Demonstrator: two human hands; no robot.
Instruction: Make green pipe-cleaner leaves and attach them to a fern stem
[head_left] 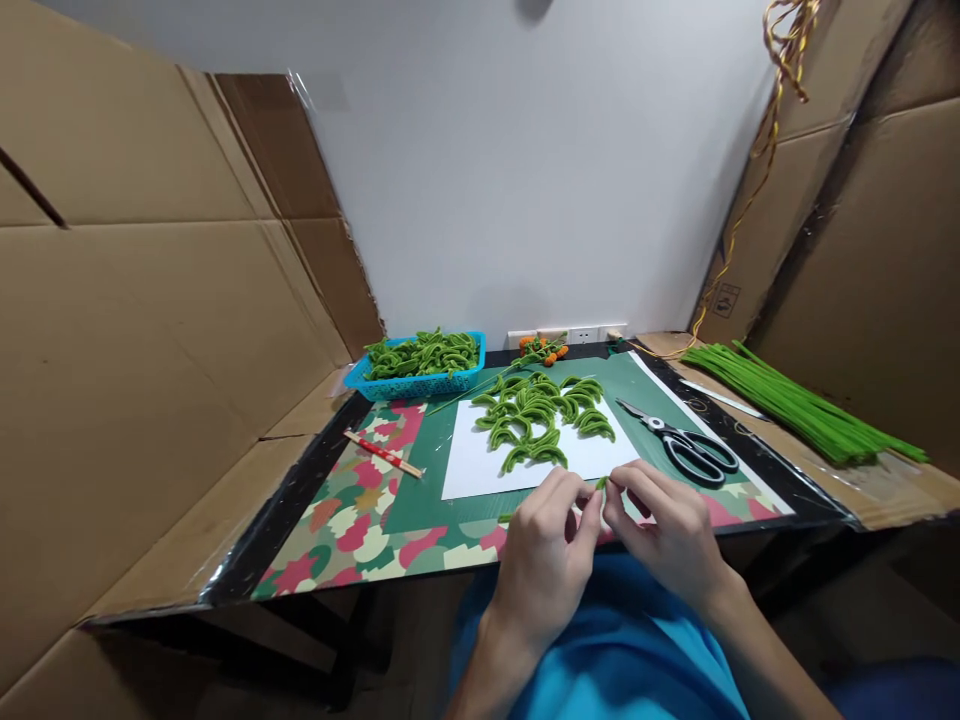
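My left hand [546,545] and my right hand [664,525] meet at the table's front edge, fingertips pinched on a small green fuzzy piece [601,483] between them. Most of that piece is hidden by the fingers. Just beyond them, several curved green fuzzy pieces [536,410] lie in clusters on a white sheet [469,465]. Black-handled scissors [679,443] rest to the right of the sheet, blades pointing away to the left. Another bit of green [505,518] shows beside my left hand.
A blue basket [420,386] full of green pieces stands at the back left. Orange flowers [544,350] lie near the wall sockets. Long green stems [802,405] are bundled at the right. Wrapped chopsticks [384,454] lie at the left; cardboard walls [150,330] flank the table.
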